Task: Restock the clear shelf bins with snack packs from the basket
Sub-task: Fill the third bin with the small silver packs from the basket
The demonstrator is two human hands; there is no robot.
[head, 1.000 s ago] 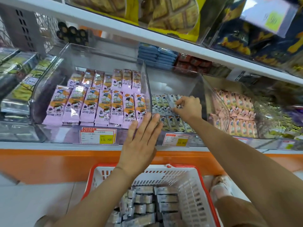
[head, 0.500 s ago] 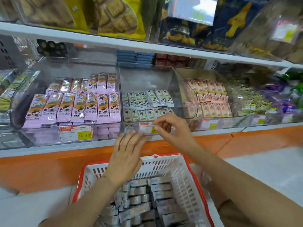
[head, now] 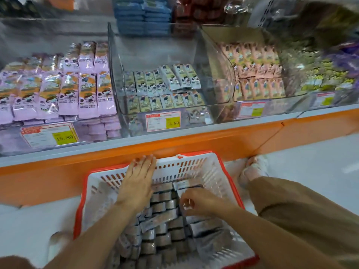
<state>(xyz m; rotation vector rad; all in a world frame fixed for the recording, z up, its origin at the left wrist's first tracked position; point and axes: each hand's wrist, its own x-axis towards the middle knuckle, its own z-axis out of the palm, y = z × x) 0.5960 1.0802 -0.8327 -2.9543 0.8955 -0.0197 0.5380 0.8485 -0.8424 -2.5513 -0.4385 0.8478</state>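
Snack packs (head: 159,208) crowd one basket (head: 191,164) beneath your flat, spread left hand (head: 138,182); right hand (head: 197,203) curls onto them, grip unclear.

One basket (head: 194,166); two hands, left hand (head: 138,183) and right hand (head: 200,201); four price tags (head: 163,121)

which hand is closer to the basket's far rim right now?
Left. The left hand lies flat with fingertips at the basket's far rim; the right hand sits farther back, down among the snack packs.
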